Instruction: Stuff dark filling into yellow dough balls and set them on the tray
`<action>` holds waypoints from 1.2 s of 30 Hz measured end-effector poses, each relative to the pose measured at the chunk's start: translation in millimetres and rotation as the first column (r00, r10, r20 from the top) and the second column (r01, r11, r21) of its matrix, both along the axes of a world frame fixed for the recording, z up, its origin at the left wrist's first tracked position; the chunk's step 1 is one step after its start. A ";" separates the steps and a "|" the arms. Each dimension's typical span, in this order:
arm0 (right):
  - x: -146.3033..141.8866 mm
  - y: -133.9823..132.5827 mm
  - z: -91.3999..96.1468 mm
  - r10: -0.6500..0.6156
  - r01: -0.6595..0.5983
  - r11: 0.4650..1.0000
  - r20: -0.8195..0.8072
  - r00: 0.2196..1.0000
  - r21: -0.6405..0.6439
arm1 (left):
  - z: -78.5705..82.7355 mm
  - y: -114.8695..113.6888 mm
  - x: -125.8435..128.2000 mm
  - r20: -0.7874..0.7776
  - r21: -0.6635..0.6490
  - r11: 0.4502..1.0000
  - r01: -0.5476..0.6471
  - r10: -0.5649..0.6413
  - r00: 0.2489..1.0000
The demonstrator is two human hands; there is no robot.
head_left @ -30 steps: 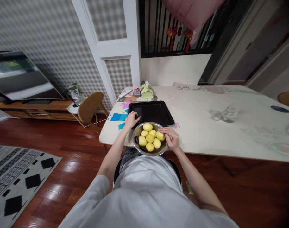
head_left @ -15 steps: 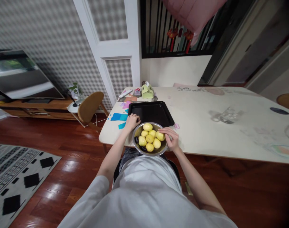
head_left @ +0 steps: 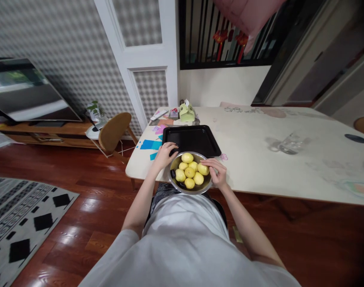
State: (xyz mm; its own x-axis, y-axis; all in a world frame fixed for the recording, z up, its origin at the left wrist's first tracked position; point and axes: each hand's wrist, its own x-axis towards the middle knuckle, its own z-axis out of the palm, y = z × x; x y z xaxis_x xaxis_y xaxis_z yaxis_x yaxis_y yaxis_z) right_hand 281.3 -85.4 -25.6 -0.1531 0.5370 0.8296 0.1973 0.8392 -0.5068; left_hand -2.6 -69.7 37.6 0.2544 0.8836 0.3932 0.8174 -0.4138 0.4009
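A metal bowl (head_left: 210, 184) stands at the near edge of the table (head_left: 259, 167), filled with several yellow round fruits (head_left: 189, 172) and a couple of small dark pieces (head_left: 172, 173). Just behind it lies a black baking tray (head_left: 191, 138). My left hand (head_left: 164, 155) sits at the bowl's far-left rim, against the tray's near corner, with its fingers curled; what they hold is hidden. My right hand (head_left: 217, 172) is at the bowl's right rim, its fingers closed over the rightmost yellow fruit (head_left: 203, 169).
Coloured paper pieces (head_left: 150, 145), a green object (head_left: 186, 113) and small items lie at the table's left end. A clear glass (head_left: 288, 144) stands further right. A wooden chair (head_left: 113, 133) is left of the table, with a TV (head_left: 26, 93) on a low stand beyond it.
My left hand has slid from the tray's corner down to the bowl's rim, and the small dark piece seen in its fingers no longer shows. My right hand has closed further over the fruit.
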 end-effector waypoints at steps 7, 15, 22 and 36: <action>1.6 2.5 -3.5 -0.008 0.009 1.000 0.012 1.000 -0.004 | 20.5 -60.2 -3.6 -0.185 -0.081 0.991 0.106 -0.119 0.975; 0.1 1.0 -1.0 0.026 -0.026 0.999 -0.013 1.000 0.028 | 15.6 -72.0 2.3 -0.289 -0.199 0.979 0.050 -0.107 0.951; 0.3 0.2 0.2 0.017 -0.017 0.999 -0.009 1.000 0.034 | 17.0 -72.7 5.0 -0.259 -0.136 0.988 0.071 -0.105 0.960; 0.0 0.8 -1.6 -0.024 0.025 1.000 0.026 0.999 -0.014 | -15.4 -17.0 -3.9 0.233 0.186 0.946 -0.265 0.220 0.947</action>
State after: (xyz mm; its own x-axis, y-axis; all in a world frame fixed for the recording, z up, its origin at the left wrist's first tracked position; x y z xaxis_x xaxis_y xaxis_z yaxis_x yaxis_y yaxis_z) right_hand 281.3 -84.6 -27.2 -0.1609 0.5528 0.8177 0.2309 0.8265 -0.5134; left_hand -6.5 -86.8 22.1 -0.0640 0.7980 0.5993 0.8119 -0.3075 0.4962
